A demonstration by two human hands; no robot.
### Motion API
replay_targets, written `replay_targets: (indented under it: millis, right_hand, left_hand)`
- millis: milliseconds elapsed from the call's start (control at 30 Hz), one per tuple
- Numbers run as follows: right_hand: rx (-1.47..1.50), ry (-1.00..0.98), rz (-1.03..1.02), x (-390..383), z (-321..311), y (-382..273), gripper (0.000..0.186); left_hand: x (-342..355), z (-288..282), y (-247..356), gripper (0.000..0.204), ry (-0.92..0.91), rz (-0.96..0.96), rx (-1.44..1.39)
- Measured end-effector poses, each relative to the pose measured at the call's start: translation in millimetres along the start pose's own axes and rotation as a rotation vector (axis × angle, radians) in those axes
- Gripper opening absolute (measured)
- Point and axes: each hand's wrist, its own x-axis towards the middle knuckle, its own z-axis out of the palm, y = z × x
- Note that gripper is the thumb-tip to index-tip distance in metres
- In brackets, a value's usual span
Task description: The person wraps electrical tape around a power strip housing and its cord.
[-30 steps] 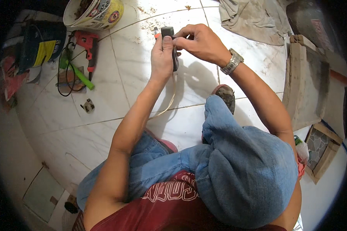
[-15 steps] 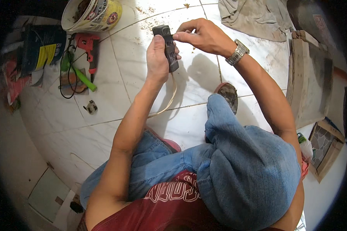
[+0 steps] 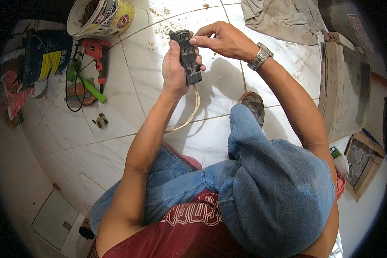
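My left hand [image 3: 174, 71] is wrapped round a black power strip [image 3: 188, 53], thumb along its left side and fingertips showing at its right. Recessed sections run down the strip's upper face, which is turned more towards me. From its lower end a pale two-strand cord [image 3: 197, 103] curves down towards my leg. My right hand [image 3: 223, 41], with a metal watch on the wrist, has thumb and forefinger pinched together at the strip's upper right edge. Whatever may be between those fingertips is too small to make out.
To the left lie a red power drill [image 3: 96, 53], a green-handled tool [image 3: 90, 88] and a small socket-like piece [image 3: 100, 121] on the tiles. A bucket [image 3: 127, 17] stands at the top. A cloth [image 3: 281, 19] and wooden frame [image 3: 331, 90] are at right.
The power strip has turned in my left hand, so more of its recessed face shows. My right hand has shifted slightly left, its pinched fingertips still at the strip's edge.
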Motion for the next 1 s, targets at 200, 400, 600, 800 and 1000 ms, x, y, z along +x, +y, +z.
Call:
replay_targets:
  millis: [200, 400, 600, 800, 1000]
  right_hand:
    - [0.017, 0.009, 0.0, -1.9, 4.8, -9.0, 0.046]
    - [-0.077, -0.008, -0.157, -1.6, -6.7, 1.9, 0.041]
    - [-0.071, -0.109, -0.004, -1.2, -6.6, -7.3, 0.039]
    - [-0.079, -0.14, -0.053, -1.8, -13.2, -9.5, 0.04]
    - [0.035, -0.21, -0.003, 1.7, -12.6, 8.8, 0.038]
  left_hand:
    - [1.7, -13.1, 4.5, 0.052, -0.075, -0.02, 0.098]
    - [4.3, -4.0, 11.4, 0.045, -0.007, -0.008, 0.352]
    - [5.5, -9.9, 2.1, 0.045, 0.078, -0.04, 0.285]
    - [4.0, -12.5, 5.5, 0.045, 0.105, -0.058, 0.214]
    - [1.4, -8.5, 3.9, 0.044, 0.1, -0.078, 0.161]
